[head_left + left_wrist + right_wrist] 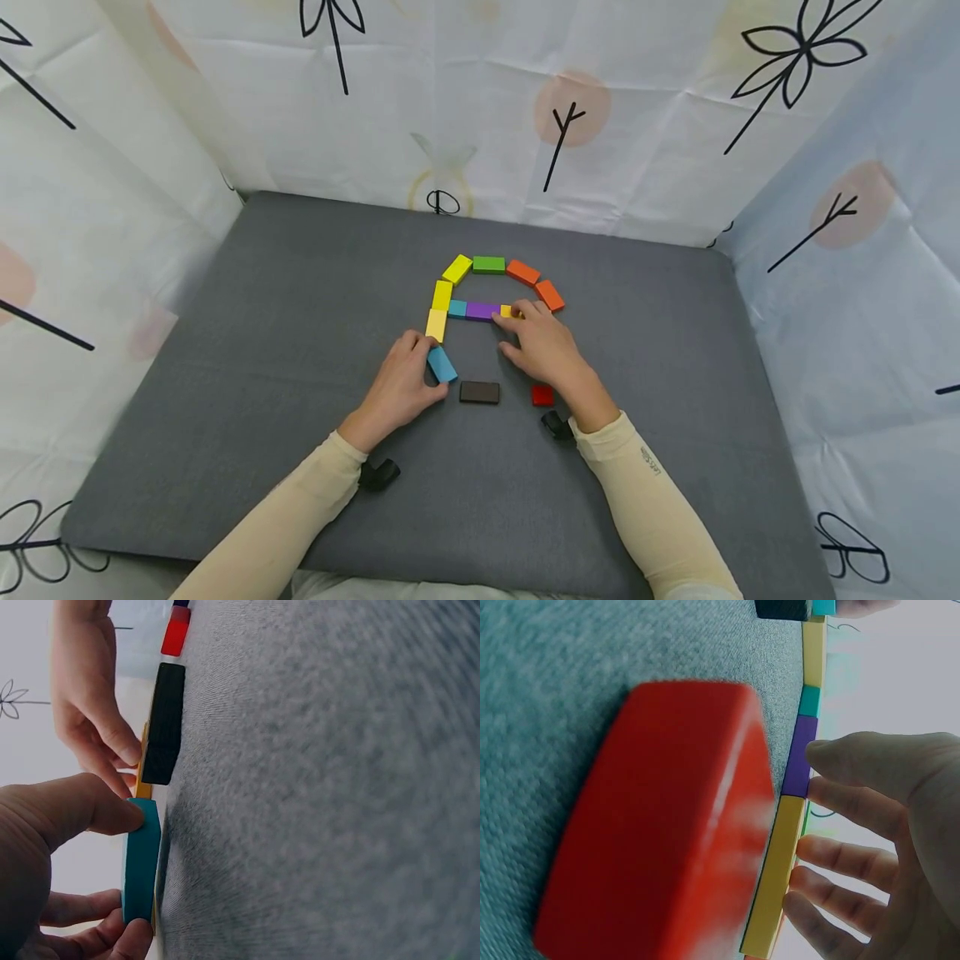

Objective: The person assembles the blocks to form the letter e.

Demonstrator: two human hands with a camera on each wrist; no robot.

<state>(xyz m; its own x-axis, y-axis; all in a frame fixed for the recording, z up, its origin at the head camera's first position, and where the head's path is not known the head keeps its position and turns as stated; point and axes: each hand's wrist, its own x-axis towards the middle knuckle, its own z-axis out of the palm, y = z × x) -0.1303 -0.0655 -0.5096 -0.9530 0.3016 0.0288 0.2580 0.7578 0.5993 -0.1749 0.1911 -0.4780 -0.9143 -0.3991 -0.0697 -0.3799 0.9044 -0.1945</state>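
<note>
At the lower end of a curve of wooden blocks, my left hand (400,379) pinches a blue block (442,365) by its ends between thumb and fingers. This block lies slanted below a pale yellow block (436,326). My right hand (546,343) is over the row across the middle, made of a small teal block (457,309), a purple block (482,312) and a yellow block (772,877). In the right wrist view its loosely spread fingers rest along the yellow block's side, with the thumb at the purple block. From above, that hand hides most of the yellow block.
The curve continues up through yellow blocks (457,269), a green block (489,265) and orange blocks (522,272). Nearer the person lie a dark brown block (479,392) and a red block (542,395), on a grey cloth-covered table (300,292). Patterned curtains (637,125) surround it.
</note>
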